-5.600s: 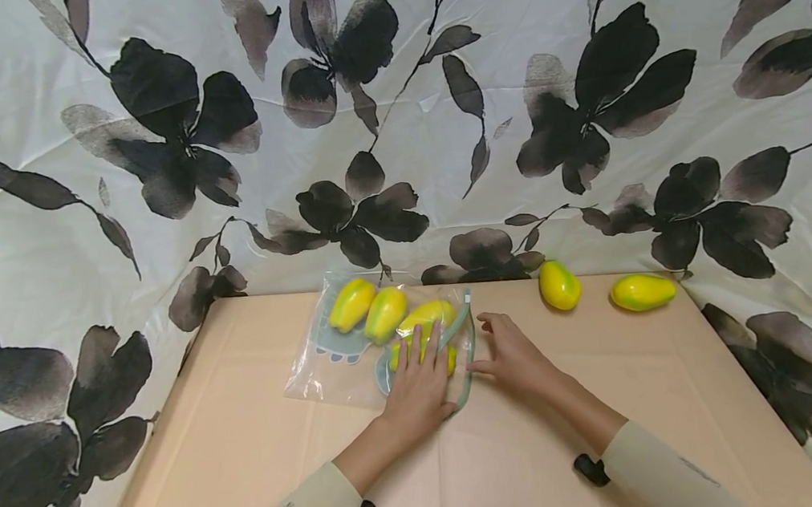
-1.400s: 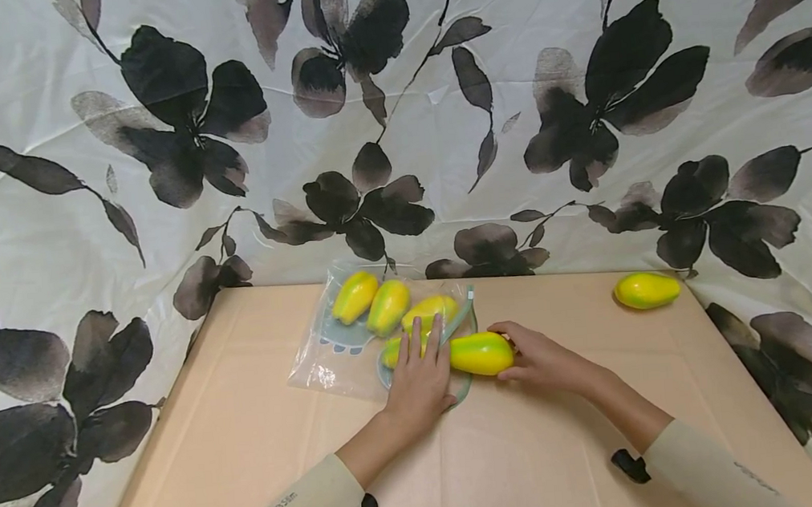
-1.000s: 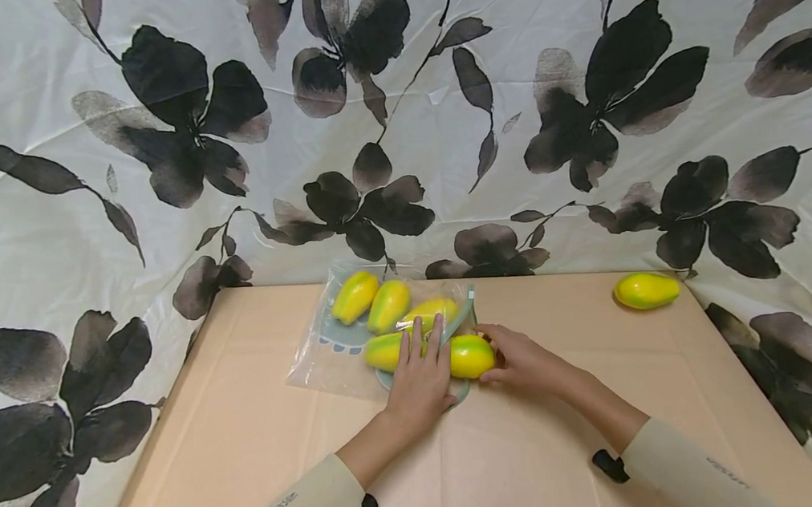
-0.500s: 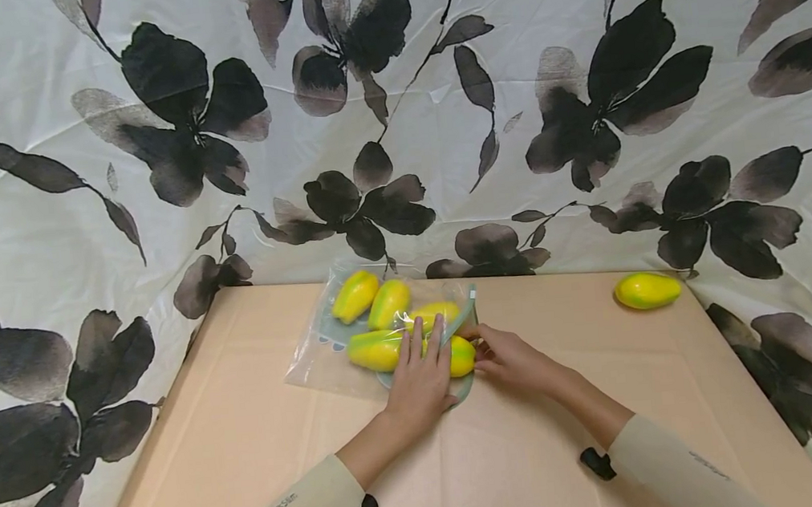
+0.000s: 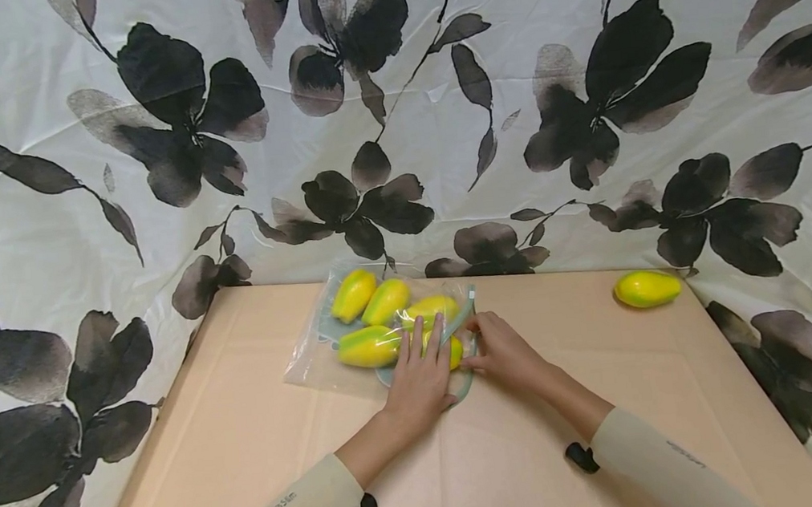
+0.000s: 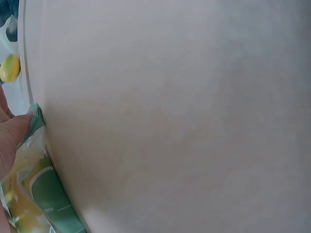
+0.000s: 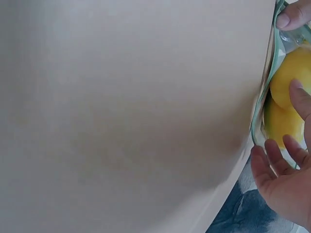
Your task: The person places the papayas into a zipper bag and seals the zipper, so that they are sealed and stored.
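Observation:
A clear zip bag (image 5: 314, 366) with a green zip edge lies on the table, its mouth facing right. Inside are several yellow-green, mango-like fruits (image 5: 368, 347). My left hand (image 5: 419, 381) lies flat over the bag near its mouth, fingers spread; in the left wrist view its thumb (image 6: 15, 130) rests on the zip edge. Extended into the bag's mouth, my right hand (image 5: 507, 353) has its fingers loosely bent. The right wrist view puts its thumb against the nearest fruit (image 7: 284, 121), with the other fingertips (image 7: 257, 151) at the bag's rim.
One more yellow-green fruit (image 5: 647, 289) lies on the far right corner of the beige table (image 5: 571, 400). A white cloth (image 5: 477, 239) with dark flowers hangs behind and around the table.
A fruit from the table's back edge has been brought over by my right hand and pushed leftward into the bag. The front fruit inside has slid left; my left hand has stayed put.

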Available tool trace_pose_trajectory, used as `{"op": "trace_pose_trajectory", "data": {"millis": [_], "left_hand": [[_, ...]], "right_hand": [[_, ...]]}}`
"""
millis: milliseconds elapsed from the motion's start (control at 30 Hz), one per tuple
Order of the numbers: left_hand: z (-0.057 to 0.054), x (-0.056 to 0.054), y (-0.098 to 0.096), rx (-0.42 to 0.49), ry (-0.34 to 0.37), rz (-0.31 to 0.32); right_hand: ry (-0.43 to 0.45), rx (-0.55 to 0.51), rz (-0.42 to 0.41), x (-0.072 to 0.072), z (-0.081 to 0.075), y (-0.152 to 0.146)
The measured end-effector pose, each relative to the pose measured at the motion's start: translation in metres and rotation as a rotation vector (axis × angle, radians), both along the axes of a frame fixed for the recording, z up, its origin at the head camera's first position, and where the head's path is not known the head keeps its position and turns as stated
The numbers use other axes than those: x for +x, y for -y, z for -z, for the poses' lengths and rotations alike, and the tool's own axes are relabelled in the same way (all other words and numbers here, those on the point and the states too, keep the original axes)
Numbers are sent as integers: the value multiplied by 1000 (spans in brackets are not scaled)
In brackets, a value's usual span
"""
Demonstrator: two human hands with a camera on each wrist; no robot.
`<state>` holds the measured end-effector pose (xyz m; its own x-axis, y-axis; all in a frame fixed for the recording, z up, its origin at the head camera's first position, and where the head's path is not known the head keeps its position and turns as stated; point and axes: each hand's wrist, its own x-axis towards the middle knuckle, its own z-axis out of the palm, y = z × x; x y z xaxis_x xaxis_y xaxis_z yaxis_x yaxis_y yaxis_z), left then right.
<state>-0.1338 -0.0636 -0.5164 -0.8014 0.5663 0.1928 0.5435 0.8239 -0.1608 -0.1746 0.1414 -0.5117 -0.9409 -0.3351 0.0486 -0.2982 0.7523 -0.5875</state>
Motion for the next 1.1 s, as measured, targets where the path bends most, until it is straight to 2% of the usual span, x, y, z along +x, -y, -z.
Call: {"op": "trace_pose_trajectory", "data": {"millis": [233,500,700,933,1100], "left_hand": [[-1,0,4,15,36,-16],[-2,-1,5,28,51,-12],[-2,-3,5,44,53,-12],[1,-3,4,60,70,-17],[3,-3,3,69,79,-13]], "right_hand": [[7,12,8,2,0,3],[55,-23,48,10,-3,-22],[81,-30,89,13,-7,-52],[16,31,122,9,-17,-104],[-29,46,200,2,-33,-147]]}}
